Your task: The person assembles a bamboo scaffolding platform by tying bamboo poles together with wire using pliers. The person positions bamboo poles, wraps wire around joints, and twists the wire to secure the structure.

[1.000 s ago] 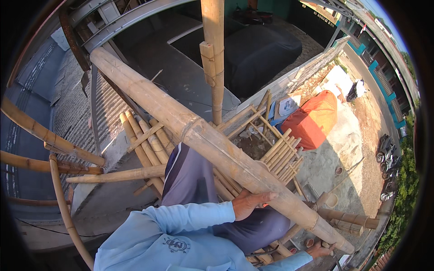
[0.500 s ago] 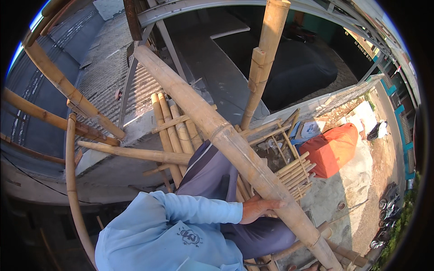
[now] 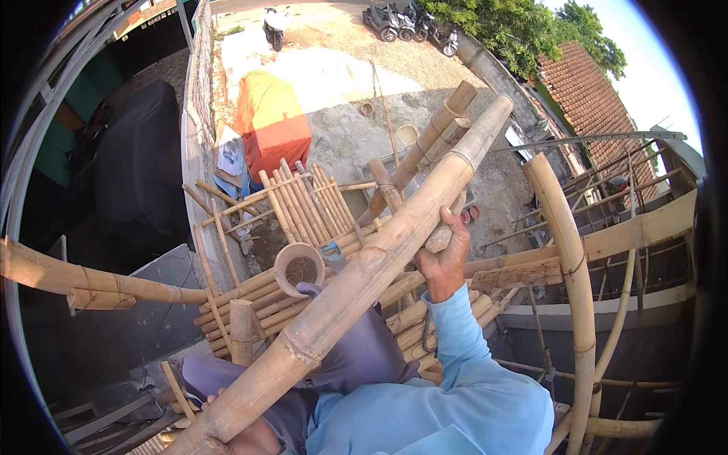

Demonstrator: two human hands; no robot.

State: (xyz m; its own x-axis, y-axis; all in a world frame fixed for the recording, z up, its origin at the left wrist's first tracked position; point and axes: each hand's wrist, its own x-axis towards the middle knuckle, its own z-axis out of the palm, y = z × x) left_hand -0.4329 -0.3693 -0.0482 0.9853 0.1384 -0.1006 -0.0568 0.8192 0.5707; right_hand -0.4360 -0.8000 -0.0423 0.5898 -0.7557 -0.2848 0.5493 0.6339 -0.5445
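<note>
A thick bamboo pole (image 3: 364, 277) runs slantwise over my lap, from the lower left up to the far right. Near its lower end, my left hand (image 3: 254, 436) is wrapped around the pole, partly hidden beneath it. My right hand (image 3: 444, 262) is closed beside the pole's upper half. It grips a short, greyish-brown stick-like piece (image 3: 440, 239) lying against the pole; its exact kind is unclear. Below the pole and near my knee stands a round pail (image 3: 287, 284) with thin brown bits in it.
Bamboo staging (image 3: 250, 307) lies under me, high above the ground. An upright bamboo post (image 3: 569, 250) and a horizontal bamboo beam (image 3: 637, 239) stand at the right. Another pole (image 3: 152, 288) crosses at the left. Down below are an orange cover (image 3: 273, 125) and parked motorcycles (image 3: 409, 23).
My view has swung to the right. The pole now slants the other way across the picture. My right hand has come into full view, gripping the short piece; my left hand is lower in view.
</note>
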